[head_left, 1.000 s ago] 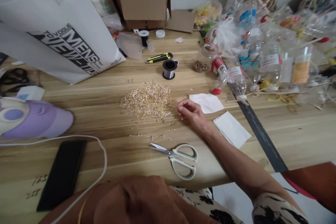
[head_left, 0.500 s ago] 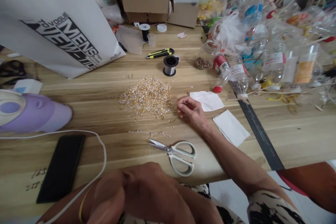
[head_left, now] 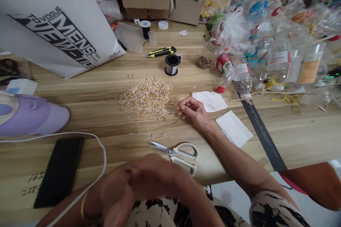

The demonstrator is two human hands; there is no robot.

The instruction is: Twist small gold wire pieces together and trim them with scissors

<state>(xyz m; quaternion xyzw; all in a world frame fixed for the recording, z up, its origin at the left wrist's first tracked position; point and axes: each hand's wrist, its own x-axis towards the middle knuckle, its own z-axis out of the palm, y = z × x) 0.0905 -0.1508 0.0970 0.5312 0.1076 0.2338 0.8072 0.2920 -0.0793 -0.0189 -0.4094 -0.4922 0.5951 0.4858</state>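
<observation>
My right hand rests on the table at the right edge of a pile of small gold and clear beads. Its thumb and fingers are pinched together; whatever they hold is too small to make out. Close to the camera, slightly blurred, my left hand is raised with fingers curved and apart from the thumb, nothing visible in it. A thin beaded chain lies below the pile. Scissors with white handles lie between the hands, their lower handle partly covered by my left hand.
Beyond the pile are a wire spool, a yellow-black utility knife and a black thread spool. White paper pieces lie at right, near many plastic bottles. A phone and white cable are at left.
My left hand has opened wider, its fingers arching up and over part of the scissors' lower handle. My right hand stays by the beads. The view has shifted slightly.
</observation>
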